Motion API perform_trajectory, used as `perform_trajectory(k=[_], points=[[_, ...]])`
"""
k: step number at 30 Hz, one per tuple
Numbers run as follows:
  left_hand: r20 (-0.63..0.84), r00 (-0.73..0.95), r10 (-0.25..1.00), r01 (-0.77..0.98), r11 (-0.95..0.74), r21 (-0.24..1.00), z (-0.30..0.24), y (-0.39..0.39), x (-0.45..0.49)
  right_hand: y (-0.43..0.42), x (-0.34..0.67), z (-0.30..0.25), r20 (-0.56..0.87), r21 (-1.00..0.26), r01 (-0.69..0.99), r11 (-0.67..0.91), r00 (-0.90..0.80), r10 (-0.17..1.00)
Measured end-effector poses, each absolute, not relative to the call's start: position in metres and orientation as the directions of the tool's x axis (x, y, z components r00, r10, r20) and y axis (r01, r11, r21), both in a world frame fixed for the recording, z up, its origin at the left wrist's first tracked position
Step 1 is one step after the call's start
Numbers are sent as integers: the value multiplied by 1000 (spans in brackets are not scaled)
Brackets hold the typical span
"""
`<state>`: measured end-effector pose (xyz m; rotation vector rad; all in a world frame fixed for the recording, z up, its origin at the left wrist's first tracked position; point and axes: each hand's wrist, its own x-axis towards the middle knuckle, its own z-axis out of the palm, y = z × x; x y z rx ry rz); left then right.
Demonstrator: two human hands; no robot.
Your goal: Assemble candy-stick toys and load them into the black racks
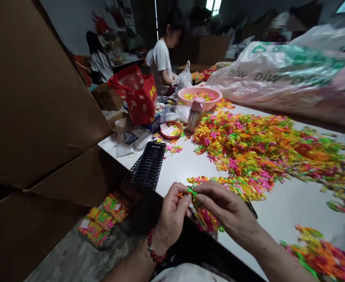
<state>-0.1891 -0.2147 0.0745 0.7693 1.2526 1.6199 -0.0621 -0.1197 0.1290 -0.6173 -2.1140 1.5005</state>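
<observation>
Dim light falls on a white table whose near edge slants from its left corner, beside a cardboard box, toward the lower right, passing behind the hands. A small green piece sits right between the fingertips: the left hand pinches it from the left, the right hand from the right, thumb and forefinger drawn together on each. Neither hand is clearly nearer; the piece's own long axis is too small to tell. Against the left forefinger shows an orange piece. Just below the pinch, a thin stick slants down and rightward, its upper end hidden by the left fingers.

A black rack lies at the table's left edge. Beyond the hands come a strip of loose pieces and the big heap. Bare tabletop shows between rack and heap, and more widely right of the right hand.
</observation>
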Motion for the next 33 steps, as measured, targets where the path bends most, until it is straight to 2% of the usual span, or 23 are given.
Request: perform_trajectory(k=[5, 9, 14, 16, 23, 33], points=[[32, -316, 948, -132, -77, 988, 79, -220, -163, -136, -28, 123, 27, -985, 97, 140, -723, 690], [38, -257, 966, -133, -74, 988, 78, -224, -144, -144, -5, 121, -10, -994, 84, 69, -704, 710], [25, -206, 978, -158, -58, 986, 82, -227, -122, -152, 17, 123, -154, -969, -23, -247, -725, 671], [14, -194, 981, -144, -43, 989, 86, -228, -116, -155, 24, 123, -171, -949, -57, -310, -734, 658], [25, -158, 987, -72, -37, 997, 85, -229, -102, -163, 43, 120, -207, -922, -97, -375, -695, 689], [41, -248, 968, -27, -49, 998, 76, -230, -94, -167, 44, 108, -246, -863, -171, -476, -681, 689]])
